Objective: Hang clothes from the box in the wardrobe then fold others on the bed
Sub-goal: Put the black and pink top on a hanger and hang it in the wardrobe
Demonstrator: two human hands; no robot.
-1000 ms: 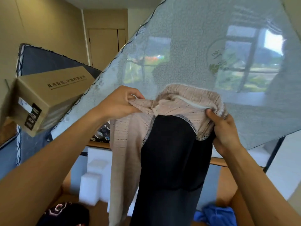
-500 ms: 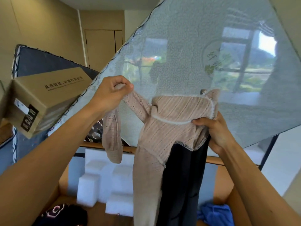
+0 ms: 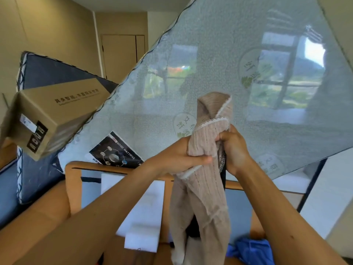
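Note:
A beige knitted garment (image 3: 202, 190) with a lace-trimmed edge hangs bunched in front of me, with a dark lining showing at its right edge and near the bottom. My left hand (image 3: 181, 157) grips it from the left at mid-height. My right hand (image 3: 234, 150) clutches the same bunch from the right, touching the left hand's fingers. The garment's top sticks up above both hands and its lower part dangles over an open cardboard box (image 3: 73, 186). A blue garment (image 3: 252, 249) lies in the box at lower right.
A large plastic-wrapped mattress (image 3: 210, 73) leans behind the box, reflecting a window. A closed cardboard box (image 3: 53, 115) sits at left on a dark blue mattress (image 3: 42, 175). White foam blocks (image 3: 145, 217) lie inside the open box. A door (image 3: 122, 54) is far behind.
My left hand let go of the spread sleeve and came in beside my right hand. The garment, held wide before, is now gathered into one bunch and hangs narrower.

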